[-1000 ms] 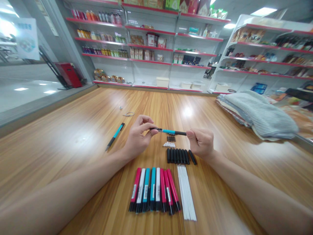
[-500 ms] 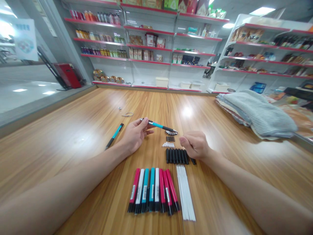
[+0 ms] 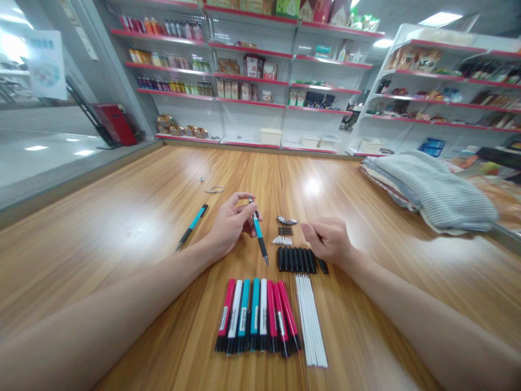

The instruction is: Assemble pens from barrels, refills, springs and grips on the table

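My left hand (image 3: 230, 224) pinches a teal and black pen (image 3: 258, 232) near its top, so the pen hangs tip-down above the wooden table (image 3: 122, 233). My right hand (image 3: 329, 239) hovers loosely curled with nothing visible in it, just right of a row of black pen grips (image 3: 297, 259). Small silver tips (image 3: 287, 221), dark springs (image 3: 285, 231) and white parts (image 3: 281, 240) lie between my hands. Closer to me lies a row of pink, white and teal pen barrels (image 3: 256, 315) beside several white refills (image 3: 310, 319).
A second teal pen (image 3: 192, 226) lies to the left of my left hand. A small ring and clip (image 3: 214, 189) sit farther back. Folded striped cloth (image 3: 431, 187) is piled at the right. Shop shelves (image 3: 252, 70) with goods line the back wall.
Both hands held the pen level a second ago. My right hand let go and lowered toward the black grips. My left hand swung the pen from pointing right to hanging tip-down.
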`<state>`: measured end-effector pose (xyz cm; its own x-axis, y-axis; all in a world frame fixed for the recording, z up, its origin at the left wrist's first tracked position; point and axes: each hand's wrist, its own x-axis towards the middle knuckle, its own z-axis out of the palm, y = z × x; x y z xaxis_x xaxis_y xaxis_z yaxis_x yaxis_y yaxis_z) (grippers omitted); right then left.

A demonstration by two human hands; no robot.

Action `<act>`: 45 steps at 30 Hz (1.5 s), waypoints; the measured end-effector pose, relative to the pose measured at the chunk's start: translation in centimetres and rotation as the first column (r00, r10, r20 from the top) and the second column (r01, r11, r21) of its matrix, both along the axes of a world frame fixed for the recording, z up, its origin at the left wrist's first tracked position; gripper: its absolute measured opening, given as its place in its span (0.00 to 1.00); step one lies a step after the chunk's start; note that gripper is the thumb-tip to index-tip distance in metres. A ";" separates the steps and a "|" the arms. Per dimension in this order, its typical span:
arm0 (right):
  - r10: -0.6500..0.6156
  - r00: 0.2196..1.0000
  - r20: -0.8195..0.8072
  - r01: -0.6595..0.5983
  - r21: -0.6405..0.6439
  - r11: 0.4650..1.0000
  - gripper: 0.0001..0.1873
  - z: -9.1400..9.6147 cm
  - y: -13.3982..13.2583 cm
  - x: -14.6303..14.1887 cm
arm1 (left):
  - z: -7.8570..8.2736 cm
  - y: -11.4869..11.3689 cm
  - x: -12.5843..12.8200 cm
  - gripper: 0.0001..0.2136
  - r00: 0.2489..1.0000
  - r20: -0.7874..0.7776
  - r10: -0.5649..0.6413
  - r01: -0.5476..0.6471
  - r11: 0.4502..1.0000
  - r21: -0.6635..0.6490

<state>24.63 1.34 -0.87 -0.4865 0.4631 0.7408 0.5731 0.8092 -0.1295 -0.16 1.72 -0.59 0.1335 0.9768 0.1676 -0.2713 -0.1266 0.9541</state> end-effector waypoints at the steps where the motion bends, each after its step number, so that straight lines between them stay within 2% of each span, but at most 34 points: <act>1: 0.001 1.000 -0.001 -0.001 -0.002 1.000 0.23 0.0 0.0 0.0 | 0.0 0.0 0.0 0.17 1.000 -0.012 -0.008 0.008 1.000 0.006; 16: 0.008 1.000 -0.007 -0.008 -0.009 1.000 0.23 0.1 0.0 -0.1 | 0.2 -0.2 0.0 0.13 0.994 -0.105 -0.008 0.009 1.000 0.013; 24: -0.003 1.000 -0.003 0.003 -0.005 1.000 0.24 0.2 0.0 -0.3 | -0.1 0.0 -0.1 0.16 0.996 -0.081 -0.031 0.030 0.999 -0.011; 28: 0.001 1.000 -0.001 -0.001 0.004 1.000 0.24 0.2 -0.1 -0.4 | -0.3 0.1 -0.2 0.15 0.997 -0.064 -0.035 0.035 0.999 -0.003; 45: -0.003 1.000 -0.005 0.003 -0.014 1.000 0.24 0.2 0.0 -0.3 | 0.3 -0.3 -0.1 0.16 0.996 -0.065 -0.053 0.052 0.998 -0.023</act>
<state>24.36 1.30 -0.62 -0.4817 0.4748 0.7366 0.5748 0.8056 -0.1434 -0.22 1.37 -0.25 0.1946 0.9715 0.1357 -0.2133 -0.0932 0.9725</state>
